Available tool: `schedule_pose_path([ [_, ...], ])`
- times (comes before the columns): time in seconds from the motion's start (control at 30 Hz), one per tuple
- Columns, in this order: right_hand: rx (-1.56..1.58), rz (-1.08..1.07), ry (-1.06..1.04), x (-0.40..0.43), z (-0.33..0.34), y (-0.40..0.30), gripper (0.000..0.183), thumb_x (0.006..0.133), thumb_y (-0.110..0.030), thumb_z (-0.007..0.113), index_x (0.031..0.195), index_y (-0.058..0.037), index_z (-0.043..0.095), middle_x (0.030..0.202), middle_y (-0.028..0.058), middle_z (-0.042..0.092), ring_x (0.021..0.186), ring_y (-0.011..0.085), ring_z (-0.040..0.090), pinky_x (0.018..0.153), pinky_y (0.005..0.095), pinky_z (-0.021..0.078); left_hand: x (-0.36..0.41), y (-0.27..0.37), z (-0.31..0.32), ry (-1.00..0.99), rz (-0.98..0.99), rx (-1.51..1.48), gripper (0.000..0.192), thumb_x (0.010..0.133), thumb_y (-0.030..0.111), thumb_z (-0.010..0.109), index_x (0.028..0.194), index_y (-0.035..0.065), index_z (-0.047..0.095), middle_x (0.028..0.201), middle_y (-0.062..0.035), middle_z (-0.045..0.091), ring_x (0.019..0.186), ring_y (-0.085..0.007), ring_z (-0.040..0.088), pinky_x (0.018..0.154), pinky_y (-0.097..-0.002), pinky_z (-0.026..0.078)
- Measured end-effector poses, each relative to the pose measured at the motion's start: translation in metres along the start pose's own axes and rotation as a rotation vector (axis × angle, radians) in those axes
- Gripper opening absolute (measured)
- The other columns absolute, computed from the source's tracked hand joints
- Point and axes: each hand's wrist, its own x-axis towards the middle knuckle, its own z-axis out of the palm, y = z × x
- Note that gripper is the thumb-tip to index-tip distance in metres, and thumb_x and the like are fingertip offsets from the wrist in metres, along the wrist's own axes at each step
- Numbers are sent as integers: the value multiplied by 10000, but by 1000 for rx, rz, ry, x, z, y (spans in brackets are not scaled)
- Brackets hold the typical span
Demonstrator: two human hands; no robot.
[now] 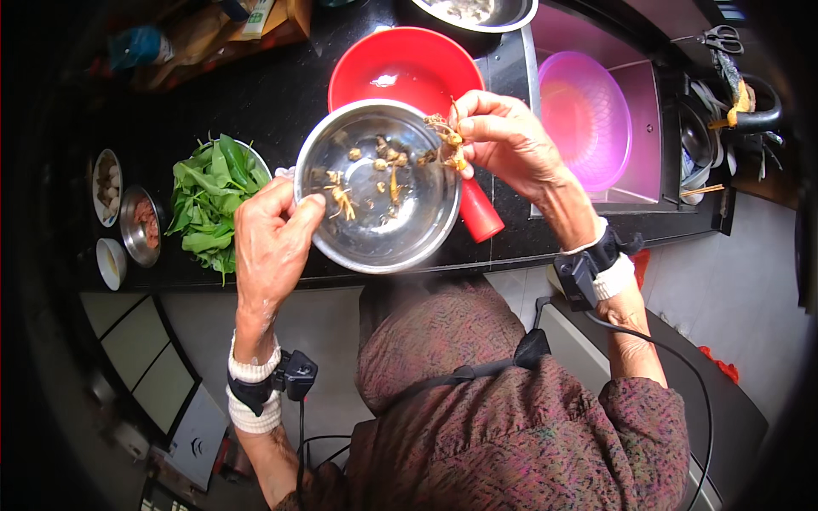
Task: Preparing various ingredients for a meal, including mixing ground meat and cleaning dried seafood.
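Observation:
My left hand (271, 233) grips the left rim of a stainless steel bowl (418, 236), thumb on the inside edge. The bowl holds several small yellowish-brown roots (343, 199), lying apart on its bottom. Over the bowl's right rim, my right hand (505, 134) pinches a knobbly root piece with thin rootlets (452, 142) between thumb and fingers. A red plastic basin (409, 70) sits on the counter just behind the bowl, partly covered by it. From under the bowl's right side sticks out a red handle (480, 214); what it belongs to is hidden.
Leafy greens (211, 198) heap in a bowl at left, beside a metal bowl of minced meat (151, 223), a dish of pale round pieces (113, 191) and a white bowl (112, 263). A pink plastic basket (585, 121) stands in the sink (642, 128) at right. Scissors (723, 39) lie beyond it.

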Motion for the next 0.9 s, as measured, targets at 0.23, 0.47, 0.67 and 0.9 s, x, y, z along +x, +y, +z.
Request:
schedule_pose_path([
  [0.23, 248, -1, -76, 10, -4, 11, 53, 805, -15, 576, 839, 14, 548, 787, 129, 589, 652, 229, 594, 519, 308, 485, -6, -4, -13, -33, -90, 66, 179, 817, 84, 561, 686, -32, 524, 646, 40, 409, 598, -32, 360, 535, -221, 297],
  [0.47, 338, -59, -249, 16, -5, 10, 56, 804, -41, 561, 826, -3, 528, 830, 155, 589, 678, 242, 581, 530, 319, 490, -6, -5, -11, 38, -33, 38, 214, 780, 74, 585, 641, -41, 471, 612, -5, 397, 565, -66, 346, 507, -253, 294],
  [0.67, 176, 41, -200, 19, 22, -3, 68, 825, -71, 580, 859, -32, 535, 875, 154, 608, 725, 242, 625, 540, 273, 518, -8, -11, -9, 61, -15, -4, 248, 757, 80, 606, 617, -56, 452, 562, -64, 417, 495, -114, 370, 463, -291, 309],
  [0.9, -134, -149, -179, 8, 37, -26, 128, 755, 38, 638, 827, -28, 556, 838, 99, 617, 678, 157, 623, 583, 248, 523, -9, -16, -14, 85, 0, -1, 258, 763, 91, 601, 623, -59, 445, 562, -63, 400, 499, -113, 361, 468, -291, 306],
])
